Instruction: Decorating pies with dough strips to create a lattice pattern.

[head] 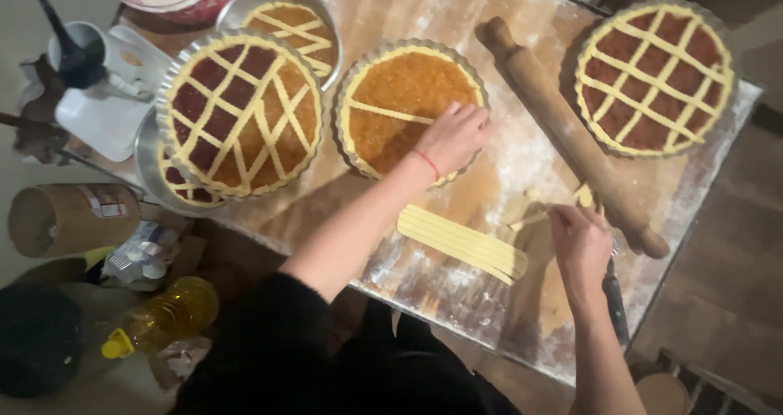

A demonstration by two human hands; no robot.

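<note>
My left hand (pixel 453 138) lies flat on the lower right rim of the open jam tart (pixel 408 105), fingers loose and pressing down the end of a single dough strip (pixel 390 113) that crosses the orange filling; it grips nothing. That tart sits in a fluted tin near the middle of the floured wooden board (pixel 457 24). My right hand (pixel 577 240) is down by the board's near edge, its fingertips pinched on a scrap of dough (pixel 538 216) among the trimmings. Between my two hands a stack of cut dough strips (pixel 463 244) lies flat on the board, apart from both. Just beyond my right hand the wooden rolling pin (pixel 567 134) runs diagonally from the far edge toward the near right corner, and a dark-handled knife (pixel 613 297) lies beside my wrist. A finished lattice tart (pixel 652 77) rests at the far right corner; another lattice tart (pixel 241 113) sits at the left edge, stacked over other tins.
</note>
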